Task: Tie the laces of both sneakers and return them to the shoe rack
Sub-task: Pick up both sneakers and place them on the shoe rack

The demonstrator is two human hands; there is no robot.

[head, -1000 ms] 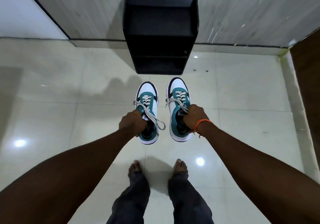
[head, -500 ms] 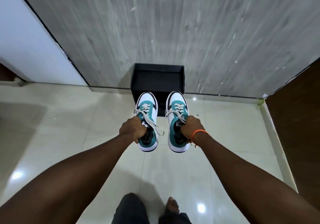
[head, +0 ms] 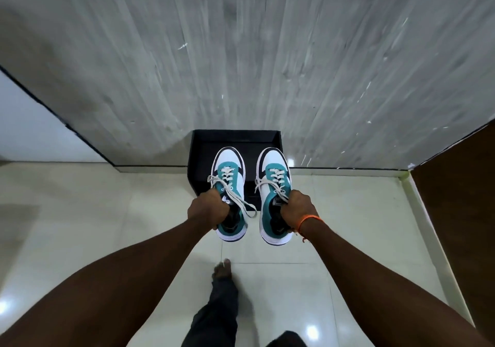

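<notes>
I hold two white, teal and black sneakers in the air, toes pointing away from me. My left hand (head: pixel 207 210) grips the left sneaker (head: pixel 227 175) at its collar, and its pale laces hang in a loose bow to the right. My right hand (head: pixel 296 207), with an orange wrist thread, grips the right sneaker (head: pixel 273 170) the same way. Both toes overlap the black shoe rack (head: pixel 203 148), which stands against the grey wall straight ahead. The rack's lower shelves are hidden behind the shoes.
Glossy cream floor tiles (head: pixel 107 212) spread all around. A grey wood-grain wall (head: pixel 241 52) rises behind the rack, a white wall (head: pixel 26 132) at left, a brown panel (head: pixel 460 186) at right. One bare foot (head: pixel 222 269) is stepped forward below the shoes.
I have walked closer to the rack with both sneakers held; the rack now sits right behind the toes. My view tilted up, showing more wall, and one foot has stepped forward.
</notes>
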